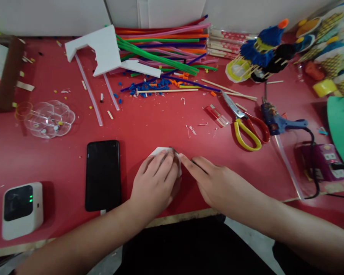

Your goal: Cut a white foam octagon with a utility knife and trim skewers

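A small white piece of foam board (pixel 179 168) lies on the red table under my left hand (pixel 156 177), whose fingers curl over it and hold it down. Only its upper and right edges show. My right hand (pixel 218 181) is close on the right, closed, with the index finger stretched to the piece's right edge. A thin dark tip (pixel 174 149) shows at the piece's upper right edge; what my right fingers grip is mostly hidden. Left of my left hand lies a black phone (pixel 102 175).
Scissors (pixel 248 130) and a glue gun (pixel 278 120) lie to the right. Pipe cleaners (pixel 163 46), sticks and a white foam cutout (pixel 106 51) are behind. A clear flower-shaped tray (pixel 50 119) and a white device (pixel 23 210) sit left. The table's front edge is near my wrists.
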Action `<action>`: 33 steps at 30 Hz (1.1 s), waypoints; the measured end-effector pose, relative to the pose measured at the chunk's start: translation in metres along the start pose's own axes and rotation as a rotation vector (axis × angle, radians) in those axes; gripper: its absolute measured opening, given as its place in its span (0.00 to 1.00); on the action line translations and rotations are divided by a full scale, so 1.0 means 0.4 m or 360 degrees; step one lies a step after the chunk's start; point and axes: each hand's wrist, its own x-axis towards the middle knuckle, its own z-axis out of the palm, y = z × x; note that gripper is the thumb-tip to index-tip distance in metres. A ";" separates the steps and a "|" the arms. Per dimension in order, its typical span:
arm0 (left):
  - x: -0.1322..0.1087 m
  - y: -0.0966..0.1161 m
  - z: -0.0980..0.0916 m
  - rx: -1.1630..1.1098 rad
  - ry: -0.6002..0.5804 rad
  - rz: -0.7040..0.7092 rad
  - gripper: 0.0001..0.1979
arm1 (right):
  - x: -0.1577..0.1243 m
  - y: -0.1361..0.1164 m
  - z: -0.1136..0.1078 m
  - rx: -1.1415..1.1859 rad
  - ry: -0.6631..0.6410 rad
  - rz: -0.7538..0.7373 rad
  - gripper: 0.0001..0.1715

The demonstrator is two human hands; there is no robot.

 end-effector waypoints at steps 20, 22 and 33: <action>0.003 0.004 -0.008 0.0032 -0.0028 -0.0036 0.19 | -0.016 0.003 0.014 -0.0054 0.0188 -0.0168 0.40; 0.003 0.004 -0.008 0.0045 -0.0028 -0.0029 0.19 | -0.021 0.003 0.014 -0.0051 0.0144 -0.0131 0.38; 0.006 0.000 -0.010 0.0015 -0.0043 0.0021 0.20 | -0.072 -0.010 0.038 0.0240 0.0216 0.0066 0.45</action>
